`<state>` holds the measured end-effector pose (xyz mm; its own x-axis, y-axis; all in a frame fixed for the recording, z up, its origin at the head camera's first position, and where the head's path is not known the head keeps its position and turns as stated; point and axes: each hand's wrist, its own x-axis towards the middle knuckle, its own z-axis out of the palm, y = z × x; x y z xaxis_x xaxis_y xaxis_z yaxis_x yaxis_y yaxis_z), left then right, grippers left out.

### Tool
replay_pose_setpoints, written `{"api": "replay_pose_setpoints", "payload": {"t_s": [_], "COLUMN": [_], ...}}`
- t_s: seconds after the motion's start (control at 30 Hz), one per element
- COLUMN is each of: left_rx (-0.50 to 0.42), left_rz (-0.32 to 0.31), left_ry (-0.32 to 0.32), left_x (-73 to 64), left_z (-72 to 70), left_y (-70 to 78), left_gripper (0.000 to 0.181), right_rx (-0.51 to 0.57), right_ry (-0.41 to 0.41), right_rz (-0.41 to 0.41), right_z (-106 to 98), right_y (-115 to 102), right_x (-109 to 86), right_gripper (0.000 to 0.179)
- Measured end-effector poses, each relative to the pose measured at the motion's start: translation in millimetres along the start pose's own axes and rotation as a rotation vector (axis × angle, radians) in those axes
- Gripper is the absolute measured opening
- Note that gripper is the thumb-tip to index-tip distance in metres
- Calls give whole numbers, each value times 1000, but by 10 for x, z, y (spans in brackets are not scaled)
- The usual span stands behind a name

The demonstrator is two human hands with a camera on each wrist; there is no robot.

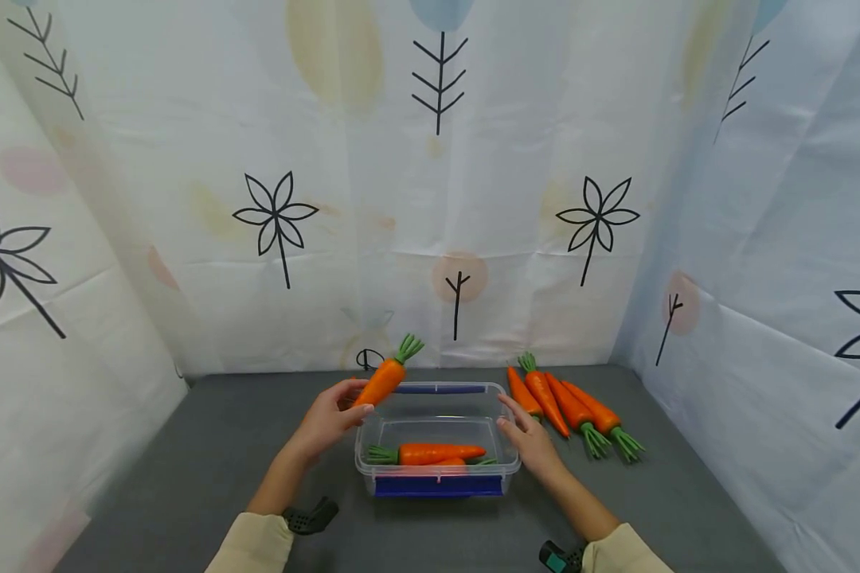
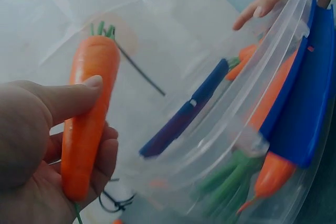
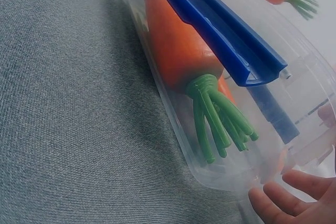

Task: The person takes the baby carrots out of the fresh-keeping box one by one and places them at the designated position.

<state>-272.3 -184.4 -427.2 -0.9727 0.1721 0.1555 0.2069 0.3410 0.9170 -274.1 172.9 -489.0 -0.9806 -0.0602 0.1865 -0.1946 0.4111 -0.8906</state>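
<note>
My left hand (image 1: 333, 422) holds an orange carrot (image 1: 382, 382) by its body, with the thumb laid across it in the left wrist view. The carrot tilts, green stalks up and to the right, over the left rim of a clear plastic box (image 1: 437, 469) with blue side latches. Inside the box lie two carrots (image 1: 440, 454), one partly behind the other, their greens at opposite ends. My right hand (image 1: 533, 446) is at the box's right side, relaxed fingers at the rim and wall. Its fingertips (image 3: 260, 196) show beside the box corner in the right wrist view.
Several more carrots (image 1: 573, 406) lie in a fanned group on the dark grey table (image 1: 208, 446), behind and right of the box. A white patterned cloth (image 1: 373, 199) hangs around the table's back and sides.
</note>
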Motion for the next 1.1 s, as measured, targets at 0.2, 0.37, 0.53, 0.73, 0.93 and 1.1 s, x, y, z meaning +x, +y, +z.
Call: {"api": "replay_pose_setpoints", "payload": {"t_s": [0.2, 0.37, 0.53, 0.73, 0.93, 1.1], "left_rx": [68, 134, 185, 264, 347, 373], "left_rz": [-58, -97, -143, -185, -243, -300], "left_ry": [161, 238, 229, 209, 217, 219], "left_x": [11, 67, 90, 142, 144, 135], "left_z": [-181, -370, -534, -689, -781, -792], "left_y": [-146, -358, -525, -728, -870, -946], "left_gripper": [45, 48, 49, 48, 47, 47], "right_rx": [-4, 1, -6, 7, 11, 16], "right_ry": [-2, 5, 4, 4, -6, -6], "right_rz": [10, 18, 19, 13, 13, 7], "right_z": [5, 19, 17, 5, 2, 4], "right_y": [5, -6, -9, -16, -34, -34], "right_x": [-7, -5, 2, 22, -2, -11], "right_gripper": [51, 48, 48, 48, 49, 49]}}
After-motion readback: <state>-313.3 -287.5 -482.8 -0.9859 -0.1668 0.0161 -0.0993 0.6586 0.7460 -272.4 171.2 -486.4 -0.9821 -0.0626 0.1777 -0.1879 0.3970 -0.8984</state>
